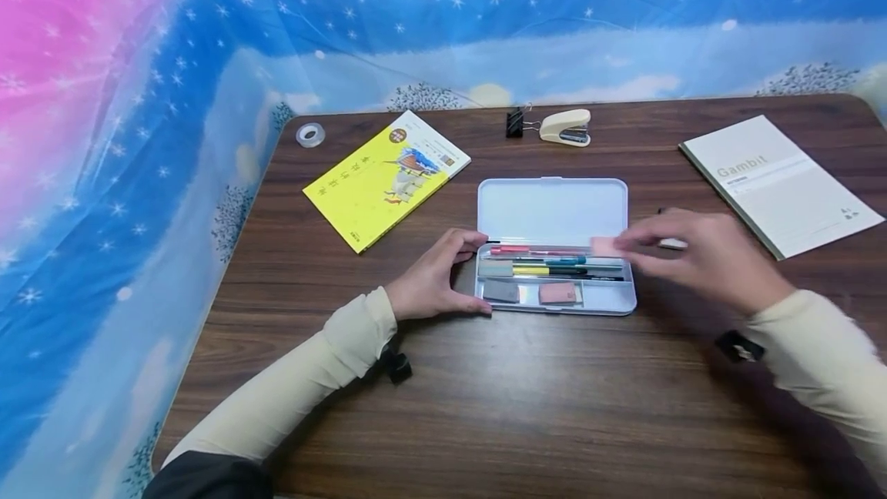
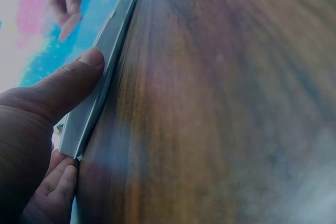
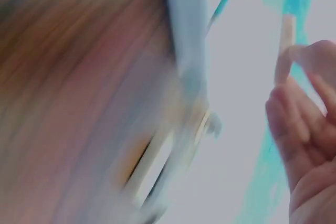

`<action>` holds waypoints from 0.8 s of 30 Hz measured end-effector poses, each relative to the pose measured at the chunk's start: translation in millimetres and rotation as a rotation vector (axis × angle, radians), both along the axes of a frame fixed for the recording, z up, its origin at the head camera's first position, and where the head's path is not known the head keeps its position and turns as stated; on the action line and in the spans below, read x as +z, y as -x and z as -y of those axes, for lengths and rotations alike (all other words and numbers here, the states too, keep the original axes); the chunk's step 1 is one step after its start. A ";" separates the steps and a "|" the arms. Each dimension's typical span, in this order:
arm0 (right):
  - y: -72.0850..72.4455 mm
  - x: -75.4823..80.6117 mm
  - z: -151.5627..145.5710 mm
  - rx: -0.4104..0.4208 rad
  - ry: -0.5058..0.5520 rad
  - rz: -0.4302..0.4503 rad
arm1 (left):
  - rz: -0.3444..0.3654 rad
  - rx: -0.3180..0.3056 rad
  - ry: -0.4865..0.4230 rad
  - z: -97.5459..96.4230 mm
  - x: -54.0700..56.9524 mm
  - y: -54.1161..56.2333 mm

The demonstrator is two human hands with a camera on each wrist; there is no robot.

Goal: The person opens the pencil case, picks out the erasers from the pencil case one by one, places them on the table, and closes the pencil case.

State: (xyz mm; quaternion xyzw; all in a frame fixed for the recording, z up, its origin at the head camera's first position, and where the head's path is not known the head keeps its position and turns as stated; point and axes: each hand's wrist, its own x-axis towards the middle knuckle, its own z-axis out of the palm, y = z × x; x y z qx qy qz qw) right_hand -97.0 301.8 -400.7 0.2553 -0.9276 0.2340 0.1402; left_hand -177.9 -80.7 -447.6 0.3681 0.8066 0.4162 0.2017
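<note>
An open white pencil case point(image 1: 554, 309) lies on the table with its lid point(image 1: 552, 206) tipped back. My left hand point(image 1: 438, 277) grips the case's left end, thumb at the front corner and fingers by the hinge. In the left wrist view the thumb point(image 2: 79, 80) presses along the case's side wall point(image 2: 97, 98). My right hand point(image 1: 707, 256) pinches a small flat pink piece point(image 1: 604, 246) between thumb and index finger, above the case's right part. Inside lie several pens point(image 1: 547, 270), a grey eraser point(image 1: 500, 292) and a pink eraser point(image 1: 557, 293).
A yellow book point(image 1: 367, 191) lies at the back left, near a tape roll point(image 1: 310, 135). Behind the case are a black binder clip point(image 1: 514, 123) and a cream stapler point(image 1: 566, 128). A white notebook point(image 1: 783, 191) lies at the right. A small white object point(image 1: 674, 243) is partly hidden by my right hand.
</note>
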 end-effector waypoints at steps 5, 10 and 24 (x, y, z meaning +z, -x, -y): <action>-25.0 -17.1 -58.4 -0.151 -0.068 -0.003 | -0.005 -0.009 0.003 0.4 1.0 -0.3; -32.2 -35.1 -81.6 -0.245 -0.104 0.097 | 0.000 -0.005 0.003 1.3 1.6 -0.1; -31.2 -29.7 -77.7 -0.353 -0.078 0.198 | 0.000 -0.004 0.011 0.8 3.0 0.9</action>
